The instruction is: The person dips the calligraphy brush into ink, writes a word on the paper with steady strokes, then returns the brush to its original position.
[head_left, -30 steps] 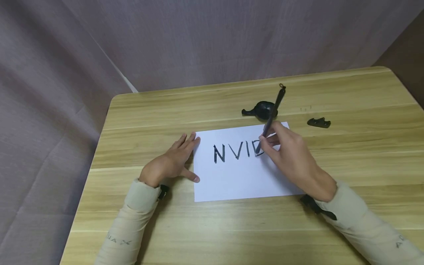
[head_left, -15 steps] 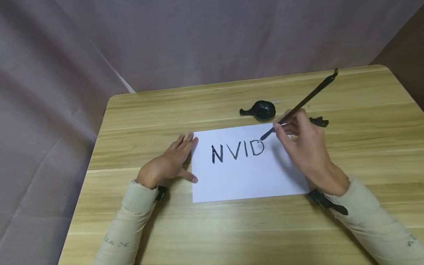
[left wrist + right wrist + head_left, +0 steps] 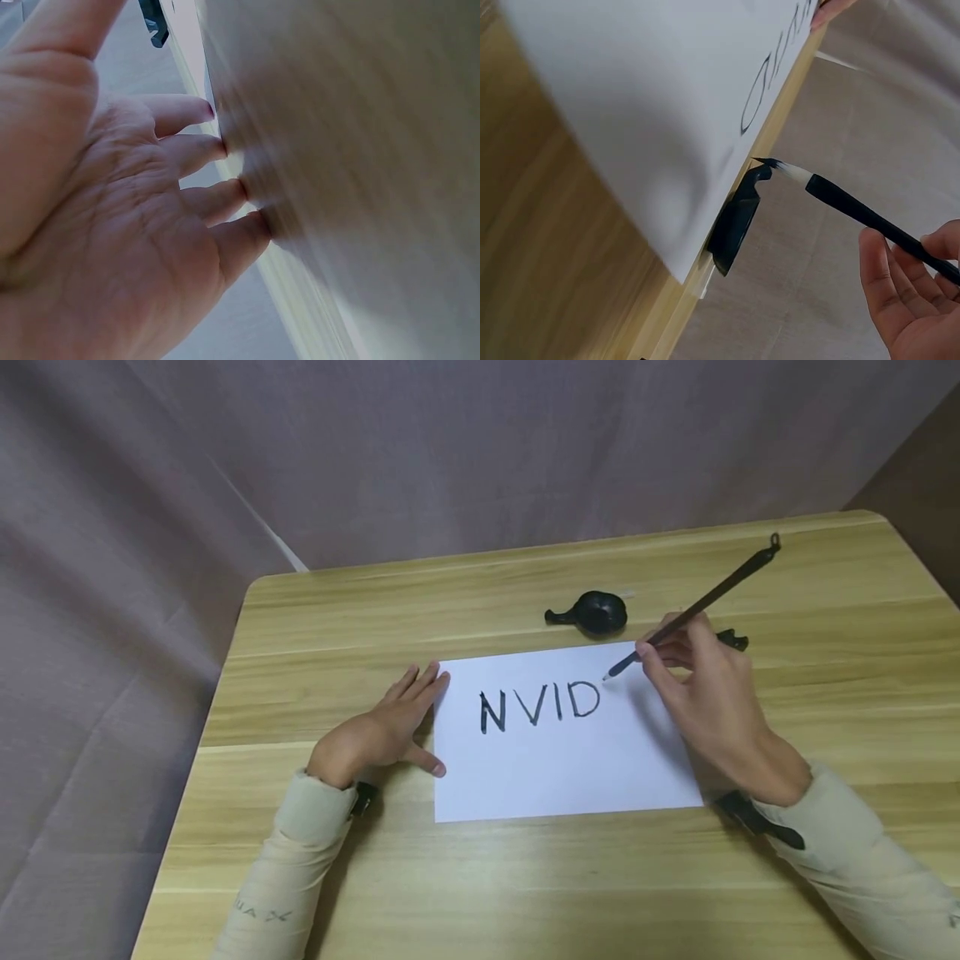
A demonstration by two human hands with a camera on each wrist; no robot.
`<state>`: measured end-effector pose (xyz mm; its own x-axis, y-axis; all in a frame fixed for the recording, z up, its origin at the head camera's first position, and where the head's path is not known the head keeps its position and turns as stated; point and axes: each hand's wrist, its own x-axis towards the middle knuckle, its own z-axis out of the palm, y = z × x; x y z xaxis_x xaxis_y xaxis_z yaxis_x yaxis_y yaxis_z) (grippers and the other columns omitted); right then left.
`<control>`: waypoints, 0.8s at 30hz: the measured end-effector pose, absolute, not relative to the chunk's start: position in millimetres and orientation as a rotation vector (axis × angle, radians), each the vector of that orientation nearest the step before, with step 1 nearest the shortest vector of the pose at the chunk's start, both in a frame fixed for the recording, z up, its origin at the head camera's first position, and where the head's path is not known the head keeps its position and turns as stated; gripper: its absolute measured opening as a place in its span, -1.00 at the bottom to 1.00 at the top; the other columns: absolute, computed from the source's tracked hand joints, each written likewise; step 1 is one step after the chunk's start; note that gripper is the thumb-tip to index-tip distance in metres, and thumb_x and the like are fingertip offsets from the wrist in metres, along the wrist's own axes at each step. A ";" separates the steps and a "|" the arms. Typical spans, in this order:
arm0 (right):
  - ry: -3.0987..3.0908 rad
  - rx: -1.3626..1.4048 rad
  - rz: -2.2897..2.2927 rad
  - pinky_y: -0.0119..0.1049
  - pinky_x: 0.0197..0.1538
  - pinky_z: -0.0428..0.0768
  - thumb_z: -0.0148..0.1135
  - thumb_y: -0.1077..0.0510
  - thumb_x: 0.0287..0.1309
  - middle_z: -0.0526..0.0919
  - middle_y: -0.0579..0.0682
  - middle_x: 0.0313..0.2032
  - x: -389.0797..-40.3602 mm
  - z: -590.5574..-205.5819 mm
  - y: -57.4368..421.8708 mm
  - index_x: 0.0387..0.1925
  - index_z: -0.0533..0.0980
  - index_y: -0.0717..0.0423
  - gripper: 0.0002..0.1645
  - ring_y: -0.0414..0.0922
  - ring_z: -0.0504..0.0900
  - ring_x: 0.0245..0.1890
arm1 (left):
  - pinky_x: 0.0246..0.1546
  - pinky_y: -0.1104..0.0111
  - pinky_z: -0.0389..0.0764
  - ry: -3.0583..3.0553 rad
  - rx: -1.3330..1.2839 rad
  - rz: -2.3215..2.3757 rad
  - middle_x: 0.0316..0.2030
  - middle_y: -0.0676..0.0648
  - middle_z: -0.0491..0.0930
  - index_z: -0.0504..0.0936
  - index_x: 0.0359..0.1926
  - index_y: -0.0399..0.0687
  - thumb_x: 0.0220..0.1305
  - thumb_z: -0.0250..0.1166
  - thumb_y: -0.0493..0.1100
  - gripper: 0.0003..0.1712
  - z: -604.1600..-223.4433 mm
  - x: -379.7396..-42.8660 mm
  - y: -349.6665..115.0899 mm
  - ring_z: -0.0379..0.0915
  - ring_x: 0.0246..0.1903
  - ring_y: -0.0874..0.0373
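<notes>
My right hand [image 3: 712, 702] pinches a dark-handled ink brush [image 3: 712, 597] between thumb and fingers, its handle slanting up to the right. In the right wrist view the brush's white bristles [image 3: 796, 173] end in a black tip, raised over the paper. On the white sheet of paper [image 3: 555, 777], the black letters NVID [image 3: 540, 703] stand in a row. The tip is just right of the D in the head view. At the sheet's left edge my left hand [image 3: 378, 727] lies with fingers spread, fingertips and thumb on the margin.
Behind the paper sits a black ink dish [image 3: 602, 613] with a curved handle. A small black brush rest [image 3: 733, 641] is partly hidden by my right hand. The wooden table [image 3: 480, 893] has a grey curtain [image 3: 480, 452] along its back edge.
The curve of the D has been drawn to its end and the brush lifted. My right hand has shifted right, the handle now leaning further right. My left hand stays in place.
</notes>
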<state>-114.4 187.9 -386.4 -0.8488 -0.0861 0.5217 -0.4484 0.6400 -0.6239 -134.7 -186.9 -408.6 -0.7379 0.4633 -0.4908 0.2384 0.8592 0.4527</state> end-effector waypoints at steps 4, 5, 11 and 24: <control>-2.403 0.434 1.066 -0.77 -0.02 0.52 0.34 0.48 0.29 0.76 0.26 -0.19 -115.1 -387.4 190.4 -0.02 0.46 0.50 -0.70 -0.29 0.72 -0.19 | 0.63 -0.09 -0.21 2.408 0.500 0.493 0.69 0.03 -0.53 -0.28 0.73 0.05 -0.01 0.69 0.12 0.58 -406.7 -135.0 -187.0 -0.71 0.66 -0.02; -2.400 0.437 1.067 -0.76 -0.02 0.53 0.34 0.48 0.28 0.76 0.25 -0.19 -115.2 -387.8 190.7 -0.02 0.46 0.50 -0.70 -0.39 0.68 -0.19 | 0.63 -0.08 -0.22 2.404 0.502 0.493 0.69 0.02 -0.53 -0.28 0.73 0.03 -0.01 0.69 0.11 0.58 -406.9 -135.2 -187.1 -0.71 0.66 -0.02; -2.379 0.448 1.060 -0.75 -0.02 0.54 0.36 0.47 0.27 0.77 0.26 -0.20 -116.4 -390.7 192.0 -0.04 0.48 0.51 -0.71 -0.42 0.66 -0.19 | 0.63 -0.06 -0.25 2.384 0.501 0.500 0.69 -0.02 -0.56 -0.30 0.72 0.01 0.02 0.69 0.09 0.58 -406.9 -136.7 -186.7 -0.73 0.65 -0.02; -2.320 0.410 1.137 -0.72 0.00 0.56 0.36 0.53 0.23 0.73 0.34 -0.19 -123.3 -403.5 193.7 -0.08 0.48 0.55 -0.72 -0.72 0.52 -0.12 | 0.64 -0.06 -0.23 2.389 0.488 0.506 0.69 -0.02 -0.58 -0.31 0.72 0.01 0.03 0.69 0.07 0.57 -404.7 -138.1 -186.5 -0.73 0.65 0.00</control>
